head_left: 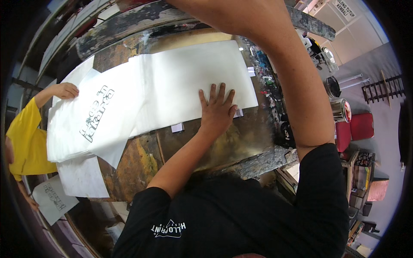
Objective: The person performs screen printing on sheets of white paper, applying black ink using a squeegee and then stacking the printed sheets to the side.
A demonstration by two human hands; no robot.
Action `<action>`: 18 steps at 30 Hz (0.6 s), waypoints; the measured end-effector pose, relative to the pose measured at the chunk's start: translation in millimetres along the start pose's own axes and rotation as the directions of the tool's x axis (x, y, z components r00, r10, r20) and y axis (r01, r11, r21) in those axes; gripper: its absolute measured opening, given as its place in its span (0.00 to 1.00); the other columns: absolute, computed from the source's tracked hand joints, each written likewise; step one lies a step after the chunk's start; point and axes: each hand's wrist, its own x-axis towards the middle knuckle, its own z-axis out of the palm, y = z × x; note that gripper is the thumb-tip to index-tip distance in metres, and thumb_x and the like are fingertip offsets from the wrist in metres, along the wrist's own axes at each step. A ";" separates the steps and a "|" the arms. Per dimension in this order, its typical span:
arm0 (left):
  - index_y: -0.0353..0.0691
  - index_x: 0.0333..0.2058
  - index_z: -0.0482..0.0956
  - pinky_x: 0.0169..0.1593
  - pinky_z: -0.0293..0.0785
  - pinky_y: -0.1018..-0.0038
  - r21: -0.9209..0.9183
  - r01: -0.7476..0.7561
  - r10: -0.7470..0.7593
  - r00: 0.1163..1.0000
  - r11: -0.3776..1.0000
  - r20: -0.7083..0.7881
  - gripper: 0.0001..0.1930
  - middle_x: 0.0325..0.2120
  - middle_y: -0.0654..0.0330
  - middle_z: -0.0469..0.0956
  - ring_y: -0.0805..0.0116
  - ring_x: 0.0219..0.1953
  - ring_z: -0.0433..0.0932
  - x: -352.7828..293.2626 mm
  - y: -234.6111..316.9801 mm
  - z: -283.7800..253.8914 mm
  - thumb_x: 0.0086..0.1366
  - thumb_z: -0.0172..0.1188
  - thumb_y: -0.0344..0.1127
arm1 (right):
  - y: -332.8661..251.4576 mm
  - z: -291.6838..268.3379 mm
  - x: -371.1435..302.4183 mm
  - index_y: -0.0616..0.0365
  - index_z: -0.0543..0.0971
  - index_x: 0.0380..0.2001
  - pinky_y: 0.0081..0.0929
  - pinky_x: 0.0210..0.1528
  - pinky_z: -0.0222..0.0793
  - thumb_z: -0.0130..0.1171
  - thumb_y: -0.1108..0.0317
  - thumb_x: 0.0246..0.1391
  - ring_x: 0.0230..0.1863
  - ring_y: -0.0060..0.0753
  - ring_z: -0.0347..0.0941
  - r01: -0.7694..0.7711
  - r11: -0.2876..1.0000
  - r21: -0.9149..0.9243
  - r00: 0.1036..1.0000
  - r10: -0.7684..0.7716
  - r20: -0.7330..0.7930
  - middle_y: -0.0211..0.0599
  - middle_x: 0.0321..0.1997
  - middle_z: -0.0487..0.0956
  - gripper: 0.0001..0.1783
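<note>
My left hand lies flat with spread fingers on a blank white sheet or flat bag on the worktable; it grips nothing. My right arm reaches up over the table's right side. Only part of my right hand shows at the top edge; its fingers are cut off, and anything in them is hidden. Left of the blank piece, overlapping it, lies a stack of similar white pieces, the upper one bearing black outlined lettering. Small white tabs stick out beside the blank piece's edges.
A co-worker in a yellow shirt stands at the left, one hand on the stack, the other holding a printed piece. Paint-stained beams border the worn table. Cans and a red chair stand right.
</note>
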 end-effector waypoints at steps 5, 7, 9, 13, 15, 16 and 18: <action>0.48 0.74 0.68 0.78 0.42 0.31 0.021 0.050 -0.050 0.999 0.999 -0.002 0.31 0.74 0.44 0.65 0.41 0.78 0.58 11.3 9.2 -72.0 0.78 0.56 0.53 | -5.8 20.1 -14.7 0.57 0.77 0.33 0.27 0.27 0.72 0.45 0.47 0.66 0.26 0.27 0.70 0.009 0.999 -0.037 0.993 -0.014 -0.120 0.34 0.26 0.77 0.24; 0.42 0.73 0.68 0.70 0.68 0.45 -0.514 0.279 -0.440 0.870 0.811 -0.223 0.35 0.66 0.43 0.73 0.46 0.68 0.73 6.5 0.7 -138.7 0.73 0.68 0.44 | -9.0 28.6 -25.2 0.57 0.78 0.32 0.31 0.30 0.72 0.48 0.48 0.65 0.26 0.28 0.70 -0.146 0.988 0.046 0.987 0.148 -0.056 0.34 0.25 0.77 0.23; 0.34 0.74 0.64 0.53 0.83 0.64 -0.920 0.295 -0.674 0.737 0.259 0.047 0.45 0.53 0.48 0.81 0.58 0.50 0.85 -13.1 -26.3 -204.5 0.63 0.79 0.33 | -3.3 66.4 -59.6 0.63 0.80 0.49 0.53 0.46 0.75 0.63 0.48 0.64 0.42 0.58 0.81 0.108 0.986 -0.125 0.942 -0.141 -0.303 0.51 0.38 0.83 0.26; 0.28 0.74 0.63 0.54 0.82 0.67 -0.814 0.290 -0.532 0.846 0.503 -0.027 0.55 0.51 0.48 0.86 0.61 0.49 0.87 -83.7 -62.9 -228.7 0.53 0.85 0.36 | 28.5 141.7 -136.7 0.54 0.83 0.53 0.44 0.52 0.70 0.65 0.46 0.63 0.51 0.47 0.75 0.277 0.955 -0.101 0.945 -0.252 0.208 0.41 0.48 0.83 0.26; 0.27 0.70 0.70 0.54 0.82 0.67 -0.601 0.378 -0.525 0.847 0.704 -0.083 0.57 0.48 0.48 0.88 0.61 0.48 0.88 -115.5 -71.2 -197.2 0.46 0.89 0.47 | 32.1 185.2 -171.3 0.47 0.86 0.51 0.44 0.54 0.69 0.67 0.48 0.61 0.52 0.45 0.76 0.239 0.970 -0.051 0.963 -0.230 0.142 0.35 0.49 0.84 0.21; 0.26 0.69 0.71 0.54 0.82 0.66 -0.558 0.462 -0.552 0.834 0.690 0.008 0.58 0.47 0.48 0.89 0.61 0.47 0.89 -131.3 -71.8 -179.9 0.44 0.89 0.52 | 26.1 199.2 -188.2 0.48 0.85 0.51 0.44 0.54 0.70 0.68 0.48 0.61 0.51 0.45 0.77 0.111 0.992 0.059 0.959 -0.123 0.256 0.34 0.47 0.85 0.21; 0.28 0.70 0.71 0.45 0.82 0.63 -0.375 0.485 -0.525 0.851 0.790 -0.005 0.61 0.37 0.47 0.88 0.55 0.39 0.89 -148.7 -81.8 -152.1 0.44 0.86 0.61 | 19.0 216.7 -209.4 0.49 0.84 0.52 0.45 0.51 0.74 0.71 0.51 0.57 0.49 0.44 0.78 0.111 0.988 0.106 0.959 -0.135 0.250 0.34 0.46 0.84 0.23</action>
